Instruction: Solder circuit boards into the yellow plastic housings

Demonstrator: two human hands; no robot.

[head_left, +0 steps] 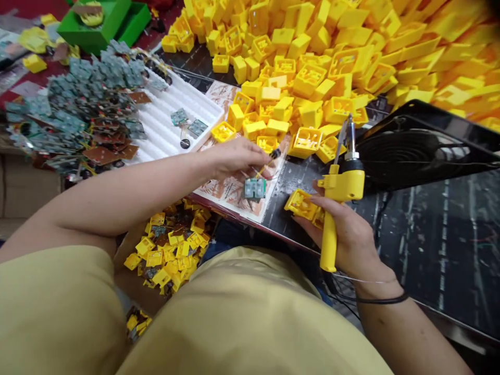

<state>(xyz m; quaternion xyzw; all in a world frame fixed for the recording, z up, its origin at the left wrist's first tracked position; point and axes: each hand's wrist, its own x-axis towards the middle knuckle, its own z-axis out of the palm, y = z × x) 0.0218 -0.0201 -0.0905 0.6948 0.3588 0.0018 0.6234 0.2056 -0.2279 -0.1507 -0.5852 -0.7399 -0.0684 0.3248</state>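
Note:
My left hand (240, 159) pinches the wires of a small green circuit board (255, 189), which hangs below the fingers over a printed sheet (234, 200). A small black part (275, 153) on the wires sticks out past the fingertips. My right hand (351, 234) is closed around a yellow soldering gun (331, 229), its metal tip (351, 138) pointing up and away. The same hand also grips an open yellow plastic case (300, 203) with thumb and fingers, left of the gun. Part of that case is hidden by the hand and the gun.
A large heap of yellow cases (312, 78) covers the back. Many circuit boards (86, 104) are piled on a white foam tray (156, 133) at left. A black fan (414, 151) stands at right. Green bins (97, 31) sit far left; a box of cases (172, 250) is below.

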